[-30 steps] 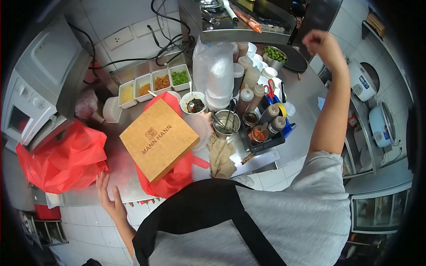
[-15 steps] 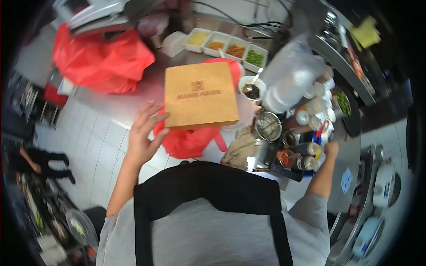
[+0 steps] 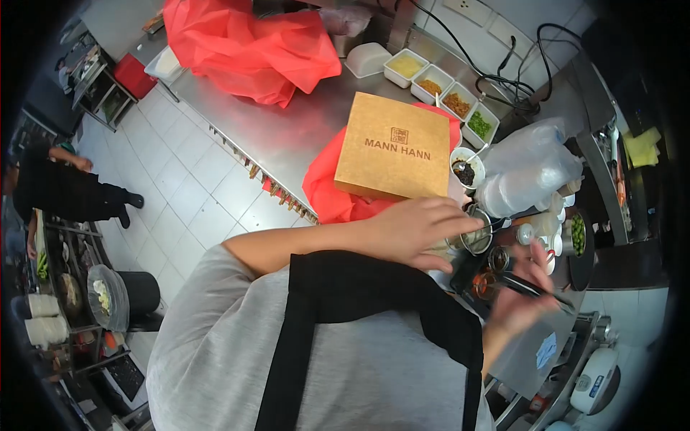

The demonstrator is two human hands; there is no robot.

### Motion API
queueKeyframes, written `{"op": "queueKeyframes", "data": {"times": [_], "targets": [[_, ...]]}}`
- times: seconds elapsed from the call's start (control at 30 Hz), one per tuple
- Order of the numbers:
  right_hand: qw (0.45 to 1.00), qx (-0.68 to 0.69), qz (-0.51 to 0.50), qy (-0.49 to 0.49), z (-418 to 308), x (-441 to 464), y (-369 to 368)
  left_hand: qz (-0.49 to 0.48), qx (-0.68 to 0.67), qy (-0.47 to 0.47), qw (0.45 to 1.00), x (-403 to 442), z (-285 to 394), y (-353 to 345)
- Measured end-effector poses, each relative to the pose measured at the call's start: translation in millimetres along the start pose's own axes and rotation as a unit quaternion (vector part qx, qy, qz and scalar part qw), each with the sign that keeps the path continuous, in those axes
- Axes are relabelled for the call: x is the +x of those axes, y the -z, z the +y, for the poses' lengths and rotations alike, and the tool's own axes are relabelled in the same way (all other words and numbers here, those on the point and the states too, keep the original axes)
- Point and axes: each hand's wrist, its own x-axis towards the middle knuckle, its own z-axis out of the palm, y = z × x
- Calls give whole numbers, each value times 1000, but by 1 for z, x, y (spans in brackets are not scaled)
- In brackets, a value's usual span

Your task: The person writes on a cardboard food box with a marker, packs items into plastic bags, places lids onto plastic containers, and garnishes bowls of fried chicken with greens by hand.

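Note:
My left hand [image 3: 424,231] reaches across in front of my chest, fingers apart and holding nothing, close to the metal strainer [image 3: 477,231]. On the right, my right hand [image 3: 521,291] has its fingers round a black pen-like object [image 3: 528,286], slightly blurred. A brown cardboard box [image 3: 394,147] marked "MANN HANN" sits closed on a red bag [image 3: 323,178]. Behind the strainer stands a white bowl of dark sauce [image 3: 466,169] with a spoon. Sauce jars [image 3: 487,284] are partly hidden beside my right hand.
A big red bag [image 3: 248,50] lies on the steel counter [image 3: 237,118]. White trays of toppings [image 3: 457,100] line the wall. Plastic-wrapped containers [image 3: 528,169] stand to the right. Another person in dark clothes [image 3: 68,183] is at the far left.
The view has turned. My left hand has moved from beside the box across to the strainer. My right hand came down from the upper right to the jars and now holds the black object.

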Motion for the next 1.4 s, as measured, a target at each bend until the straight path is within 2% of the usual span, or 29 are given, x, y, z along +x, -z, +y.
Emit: {"op": "queueKeyframes", "data": {"times": [0.03,0.1,0.13,0.2,0.23,0.3,0.37,0.43,0.47,0.5,0.53,0.6,0.63,0.67,0.73,0.8,0.87,0.97,1.2,1.3,1.4], "targets": [[1000,-21,-15,-8,21,0,-36,4,-16,-13,1000,0,2,-2],[995,-26,-67,-67,47,-3,-85,-69,-59,79,993,-17,0,-9],[992,31,-110,-46,59,0,-102,-106,-77,122,984,-24,-3,-10],[995,81,-44,-35,58,2,-143,-151,0,188,971,-41,-9,1],[981,175,-34,-75,61,6,-147,-174,36,221,959,-49,-12,7],[922,352,-11,-165,64,10,-153,-68,6,195,978,-61,-13,13],[917,358,-28,-175,60,17,-171,4,-24,162,987,-68,-19,19],[913,363,-58,-179,50,25,-190,-32,-83,163,983,-72,-23,36],[907,383,-101,-145,46,32,-190,-54,-111,162,979,-75,-25,44],[897,403,-143,-111,43,42,-184,-17,-139,103,985,-82,-29,43],[885,420,-186,-78,38,55,-176,-29,-133,124,983,-93,-34,47],[894,399,-204,3,25,104,-160,-50,-121,167,977,-115,-42,60],[934,353,-31,-44,19,119,-188,-39,-101,168,980,-120,-44,66],[941,293,145,-89,22,134,-215,-28,-82,170,982,-124,-47,73],[970,186,-43,-151,97,161,-191,-8,-36,149,988,-129,-55,81],[952,132,-52,-271,173,172,-179,19,22,108,994,-132,-65,83],[968,27,-12,-250,213,168,-195,-4,26,130,991,-139,-71,78],[977,-68,38,-200,222,161,-208,-6,24,128,992,-145,-79,71],[974,-124,61,-178,235,156,-210,3,25,119,993,-146,-82,72],[973,-95,46,-203,238,157,-204,8,25,113,993,-145,-83,73],[974,-110,76,-182,240,157,-206,14,23,110,994,-146,-83,74]]}}
